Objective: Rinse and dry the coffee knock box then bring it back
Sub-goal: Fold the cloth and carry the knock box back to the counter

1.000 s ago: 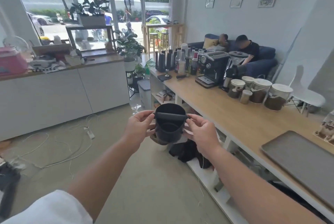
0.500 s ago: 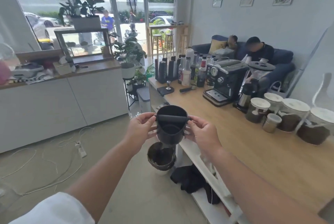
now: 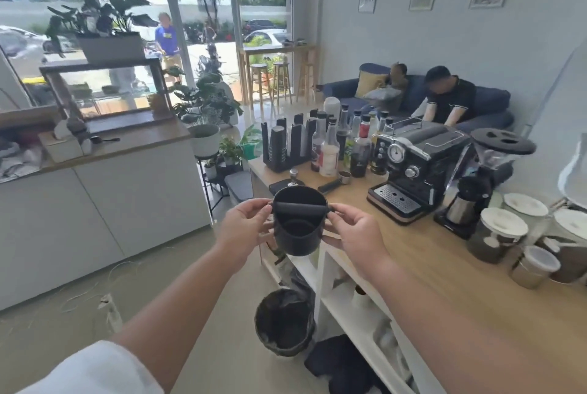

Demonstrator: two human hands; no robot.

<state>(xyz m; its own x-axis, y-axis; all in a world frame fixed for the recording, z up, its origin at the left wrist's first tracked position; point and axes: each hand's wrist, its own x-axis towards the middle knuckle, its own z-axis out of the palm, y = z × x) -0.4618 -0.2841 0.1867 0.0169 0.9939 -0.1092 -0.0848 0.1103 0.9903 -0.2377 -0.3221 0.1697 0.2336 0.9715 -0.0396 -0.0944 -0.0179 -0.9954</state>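
The black round coffee knock box point(image 3: 298, 228) with its knock bar across the top hangs in the air in front of me, upright, its inside dark. My left hand point(image 3: 244, 228) grips its left side with fingertips at the bar's end. On the other side my right hand point(image 3: 355, 235) grips it the same way. The box hovers over the near edge of the wooden counter point(image 3: 444, 266), in front of a tamper on a black mat point(image 3: 290, 182).
An espresso machine point(image 3: 413, 168), a grinder point(image 3: 495, 165), lidded jars point(image 3: 498, 233), bottles point(image 3: 330, 152) and cup sleeves point(image 3: 282, 149) stand on the counter. A lined bin point(image 3: 284, 322) sits on the floor below. A white cabinet point(image 3: 104, 203) is at left; cables lie on the floor.
I have walked closer to the counter's far end; the espresso machine and bottles are nearer and the bin is now below my hands. Both hands still hold the knock box the same way.
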